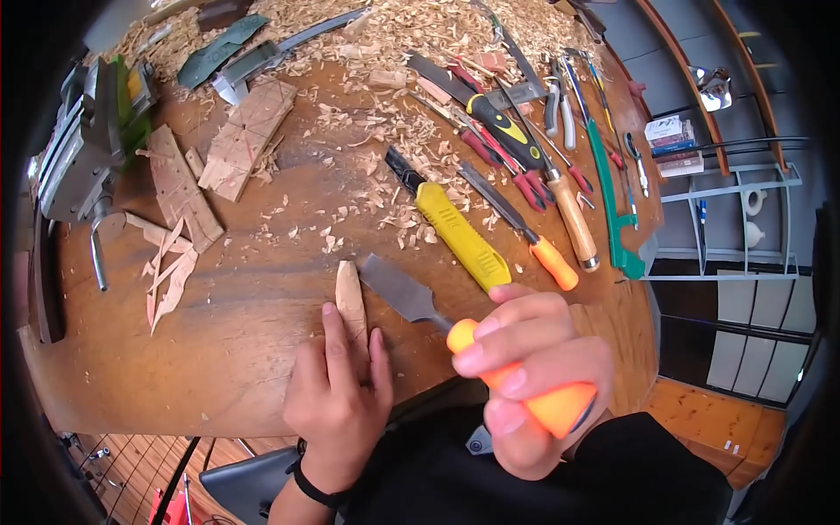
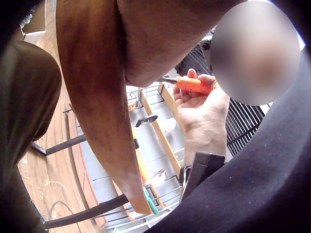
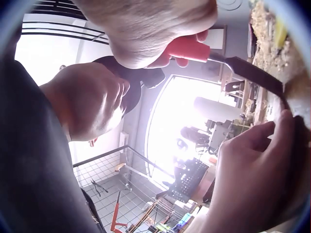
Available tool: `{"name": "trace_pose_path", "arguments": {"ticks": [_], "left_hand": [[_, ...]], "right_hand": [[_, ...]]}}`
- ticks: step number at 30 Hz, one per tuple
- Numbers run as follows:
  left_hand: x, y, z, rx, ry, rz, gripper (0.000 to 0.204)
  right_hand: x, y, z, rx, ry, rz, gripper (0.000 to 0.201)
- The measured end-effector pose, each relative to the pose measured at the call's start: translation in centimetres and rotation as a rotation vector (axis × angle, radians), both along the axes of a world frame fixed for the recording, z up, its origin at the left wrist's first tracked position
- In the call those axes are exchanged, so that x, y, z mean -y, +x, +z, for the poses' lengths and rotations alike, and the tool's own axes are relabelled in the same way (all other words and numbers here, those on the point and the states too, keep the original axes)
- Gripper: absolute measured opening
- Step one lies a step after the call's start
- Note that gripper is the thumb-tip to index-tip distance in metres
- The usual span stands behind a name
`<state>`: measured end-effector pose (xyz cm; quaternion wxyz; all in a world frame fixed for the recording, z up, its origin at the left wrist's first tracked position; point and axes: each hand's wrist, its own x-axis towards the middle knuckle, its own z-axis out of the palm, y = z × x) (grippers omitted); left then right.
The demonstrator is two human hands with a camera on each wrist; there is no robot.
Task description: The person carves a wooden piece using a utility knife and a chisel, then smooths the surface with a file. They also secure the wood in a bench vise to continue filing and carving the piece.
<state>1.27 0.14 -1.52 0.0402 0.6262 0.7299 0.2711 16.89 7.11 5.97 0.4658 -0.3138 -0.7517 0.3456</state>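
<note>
In the head view, my left hand [image 1: 339,385] holds a small, narrow wood piece [image 1: 350,302] at the table's near edge, its fingers on either side. The far end of the piece tapers and shows pale, cut faces. My right hand [image 1: 547,359] grips the orange handle of a wide, flat chisel [image 1: 401,290]. The chisel's blade points left, its tip just beside the tapered end of the wood piece. From the right wrist view, the blade [image 3: 255,76] reaches toward the fingertips of the left hand [image 3: 257,170]. The left wrist view shows the right hand's fingers wrapped about the orange handle [image 2: 193,85].
A yellow utility knife [image 1: 459,232] lies just beyond the chisel, with an orange-handled file [image 1: 551,262] to its right. Several pliers, screwdrivers and a green tool [image 1: 612,201] lie farther right. A vise [image 1: 83,149] and wood offcuts [image 1: 249,136] stand left; shavings [image 1: 420,35] cover the back.
</note>
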Motion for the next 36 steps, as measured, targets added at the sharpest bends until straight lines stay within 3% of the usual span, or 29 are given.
{"name": "trace_pose_path", "arguments": {"ticks": [2, 4, 6, 8, 10, 12, 14, 19, 24, 27, 29, 35, 36], "left_hand": [[0.0, 0.0, -0.2, -0.004, 0.007, -0.001, 0.053], [-0.1, 0.0, -0.1, -0.009, 0.015, -0.002, 0.052], [-0.2, 0.1, 0.0, -0.002, -0.024, 0.012, 0.05], [-0.2, 0.1, 0.0, -0.008, -0.02, 0.019, 0.049], [-0.1, 0.1, 0.1, -0.014, -0.017, 0.026, 0.048], [-0.1, -0.1, 0.3, -0.001, -0.05, 0.037, 0.047], [-0.1, -0.3, 0.4, 0.011, -0.049, 0.032, 0.046], [-0.2, -0.4, 0.1, 0.013, -0.022, 0.019, 0.046], [-0.1, -0.6, 0.1, 0.031, -0.049, -0.009, 0.051], [-0.1, -0.6, -0.6, 0.056, -0.007, -0.027, 0.058], [-0.1, -0.6, -0.7, 0.063, -0.012, -0.035, 0.058], [0.0, -0.4, -0.8, 0.057, -0.057, -0.045, 0.06], [-0.1, -0.2, -0.8, 0.087, -0.052, -0.002, 0.052]], "right_hand": [[0.1, -1.5, -0.5, -0.084, -0.011, -0.004, 0.022], [0.6, -3.2, -0.5, -0.679, -0.254, -0.004, 0.022], [0.8, -3.6, 0.4, -0.55, -0.317, -0.065, 0.027], [0.3, -4.4, -0.4, -0.563, -0.119, 0.138, 0.035], [-0.5, -5.3, 0.0, -0.553, -0.073, 0.189, 0.04], [-1.0, -4.6, -0.6, -0.366, 0.065, 0.526, 0.026], [0.0, -6.0, -1.4, -0.391, 0.139, 0.501, 0.02], [-1.2, -5.7, 1.0, -0.061, 0.204, 0.766, 0.026], [2.3, -7.1, -1.4, -0.35, 0.211, 0.53, 0.028], [2.4, -7.1, -1.1, -0.248, 0.124, 0.575, 0.028], [2.5, -7.1, -1.6, -0.201, 0.199, 0.621, 0.03], [3.0, -7.7, -2.2, -0.226, 0.217, 0.552, 0.032], [3.3, -7.7, -2.4, -0.239, 0.218, 0.537, 0.032]]}}
